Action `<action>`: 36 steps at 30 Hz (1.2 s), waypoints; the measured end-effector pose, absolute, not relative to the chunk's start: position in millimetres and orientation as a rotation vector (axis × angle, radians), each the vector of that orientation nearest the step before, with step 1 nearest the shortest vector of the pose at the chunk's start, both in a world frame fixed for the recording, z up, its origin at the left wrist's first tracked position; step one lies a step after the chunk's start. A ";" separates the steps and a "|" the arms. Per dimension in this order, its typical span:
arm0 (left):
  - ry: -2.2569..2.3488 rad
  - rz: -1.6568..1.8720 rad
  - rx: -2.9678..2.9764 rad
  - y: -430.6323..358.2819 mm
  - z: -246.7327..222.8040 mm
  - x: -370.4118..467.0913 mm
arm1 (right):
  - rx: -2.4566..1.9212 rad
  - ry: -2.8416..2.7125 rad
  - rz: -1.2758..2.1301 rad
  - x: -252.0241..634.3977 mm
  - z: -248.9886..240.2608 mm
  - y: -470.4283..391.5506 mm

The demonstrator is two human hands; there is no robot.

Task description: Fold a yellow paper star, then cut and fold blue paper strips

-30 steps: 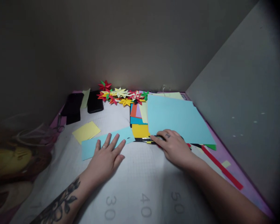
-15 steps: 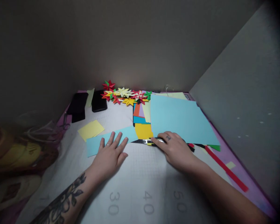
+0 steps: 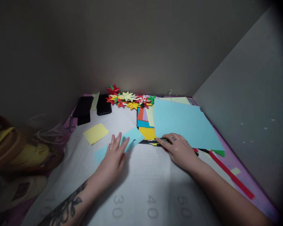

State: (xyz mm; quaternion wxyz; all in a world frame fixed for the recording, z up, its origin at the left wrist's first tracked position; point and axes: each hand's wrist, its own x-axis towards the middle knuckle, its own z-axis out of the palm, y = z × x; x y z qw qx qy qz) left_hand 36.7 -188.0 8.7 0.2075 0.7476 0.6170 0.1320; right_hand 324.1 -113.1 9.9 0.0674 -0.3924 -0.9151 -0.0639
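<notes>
Strip [image 3: 135, 135] of pale blue paper lies at ten o'clock from the mat's middle, flat-coloured, its left part blurred under our left hand [image 3: 115, 152], whose fingers are spread and loose. Our right hand [image 3: 180, 152] covers a black-and-yellow tool [image 3: 155, 144]; we cannot tell whether it grips. White gridded mat [image 3: 141, 175] spreads below us, paper stars [image 3: 127, 96] at twelve, a big blue sheet [image 3: 184, 124] at one, grey wall [image 3: 136, 47] behind. Our forearms run out of view.
</notes>
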 end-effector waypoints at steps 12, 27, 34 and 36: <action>1.564 -0.024 2.430 -178.8 11.0 -0.8 | -1.104 -2.736 -0.292 313.3 8.3 -109.0; 1.578 -0.089 2.423 -179.2 14.1 -1.0 | -1.043 -2.759 -0.307 312.1 12.5 -115.1; 1.613 -0.022 2.386 -174.2 17.5 -4.9 | -1.050 -2.753 -0.323 310.6 12.9 -118.5; 1.634 0.006 2.389 -172.9 17.0 -7.2 | -1.038 -2.751 -0.342 308.0 13.5 -119.1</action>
